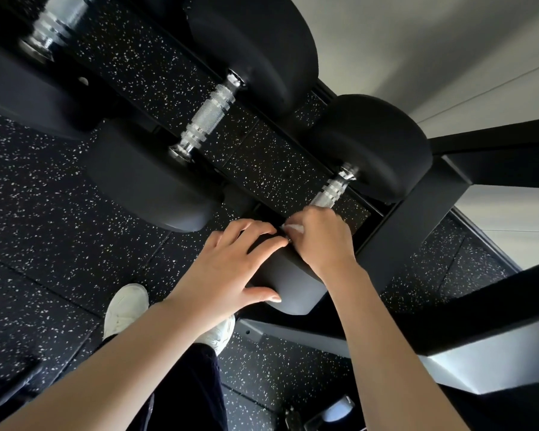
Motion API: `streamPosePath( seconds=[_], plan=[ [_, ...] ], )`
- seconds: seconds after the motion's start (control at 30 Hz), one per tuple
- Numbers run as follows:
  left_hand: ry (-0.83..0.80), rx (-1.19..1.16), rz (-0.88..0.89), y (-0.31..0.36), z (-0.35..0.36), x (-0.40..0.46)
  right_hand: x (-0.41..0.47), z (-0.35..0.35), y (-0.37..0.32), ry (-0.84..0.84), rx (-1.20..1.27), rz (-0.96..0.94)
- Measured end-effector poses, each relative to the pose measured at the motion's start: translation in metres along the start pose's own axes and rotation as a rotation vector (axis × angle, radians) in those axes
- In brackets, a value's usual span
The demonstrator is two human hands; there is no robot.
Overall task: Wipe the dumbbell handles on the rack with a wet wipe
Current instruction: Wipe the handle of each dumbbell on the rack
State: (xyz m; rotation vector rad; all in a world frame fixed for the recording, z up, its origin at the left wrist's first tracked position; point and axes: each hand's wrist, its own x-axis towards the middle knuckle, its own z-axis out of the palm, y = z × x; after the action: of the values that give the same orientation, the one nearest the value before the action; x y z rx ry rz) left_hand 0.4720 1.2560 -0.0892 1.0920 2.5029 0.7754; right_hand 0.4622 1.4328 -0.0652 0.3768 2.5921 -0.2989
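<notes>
left hand [231, 262] rests flat, fingers spread, on the nearest dumbbell's head [288, 286], likely steadying it, while right hand [319, 236] grips a wet wipe [294, 228] around its handle [329, 192].

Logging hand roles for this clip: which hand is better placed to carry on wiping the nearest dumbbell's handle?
Right. The right hand already grips the wet wipe at the near end of that handle. The left hand lies spread on the dumbbell's near head, likely steadying it.
</notes>
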Motion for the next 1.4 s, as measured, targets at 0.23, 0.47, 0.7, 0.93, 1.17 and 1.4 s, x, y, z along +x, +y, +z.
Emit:
streamPosePath(
  seconds=[0.23,0.47,0.7,0.93,1.17,1.4],
  plan=[
    [-0.022,-0.011,-0.003,0.000,-0.001,-0.001,-0.005,0.008,0.012,0.007,0.195,-0.009],
    [-0.021,0.005,0.001,0.002,-0.003,-0.001,-0.030,0.023,0.041,0.163,0.595,0.207],
    [-0.080,0.073,-0.026,0.013,-0.011,-0.001,-0.051,0.004,0.046,0.482,1.068,0.474],
    [-0.077,0.183,-0.039,0.017,-0.034,-0.006,-0.060,-0.022,0.031,0.562,1.168,0.458],
    [-0.020,0.280,-0.140,-0.029,-0.084,-0.017,-0.037,-0.027,-0.041,0.429,1.054,0.256],
    [-0.028,0.320,-0.140,-0.094,-0.117,-0.013,0.023,-0.016,-0.103,0.488,0.968,0.243]
  ],
)
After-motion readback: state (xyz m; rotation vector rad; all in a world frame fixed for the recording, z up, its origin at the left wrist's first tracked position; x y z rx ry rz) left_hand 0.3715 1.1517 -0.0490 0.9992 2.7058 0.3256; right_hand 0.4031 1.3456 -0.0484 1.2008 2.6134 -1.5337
